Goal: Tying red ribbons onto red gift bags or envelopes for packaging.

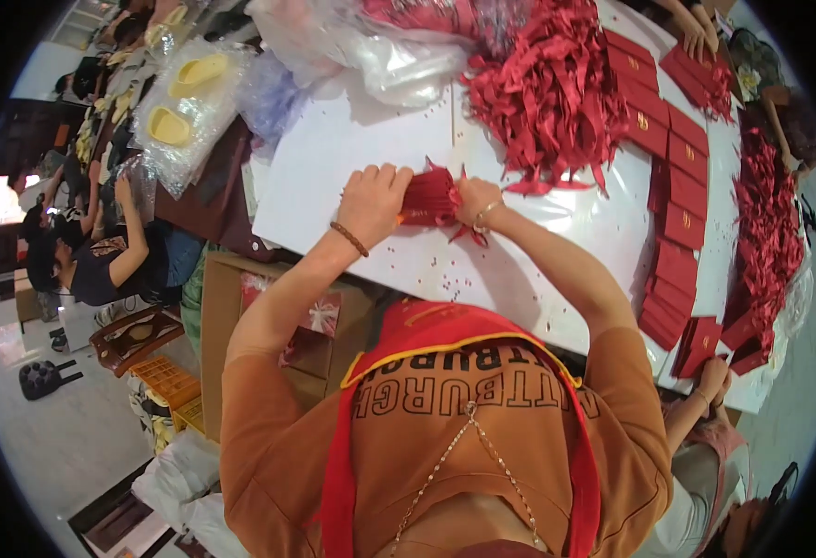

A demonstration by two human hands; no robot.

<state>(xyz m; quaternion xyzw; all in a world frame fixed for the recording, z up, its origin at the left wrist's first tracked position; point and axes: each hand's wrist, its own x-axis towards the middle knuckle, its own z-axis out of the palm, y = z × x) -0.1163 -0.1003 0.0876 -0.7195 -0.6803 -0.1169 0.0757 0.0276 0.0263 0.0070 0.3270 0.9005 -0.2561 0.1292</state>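
A thick bundle of red pouches (429, 197) with ribbon tips poking out lies on the white table just in front of me. My left hand (371, 206) is closed around the bundle's left end, fingers wrapped over the far side. At the other end my right hand (476, 201) has its fingers closed against the bundle's right side, where red ribbon ends stick out. What sits under my right fingertips is partly hidden. Beyond my right hand rises a large heap of red ribbon strips (557, 93).
Rows of flat red pouches (680, 223) run down the table's right side. Clear plastic bags (352, 51) lie at the back. Co-workers' hands (713, 377) touch pouches at the right. An open cardboard box (217, 344) stands below the table's left edge. Small specks dot the white tabletop (334, 139).
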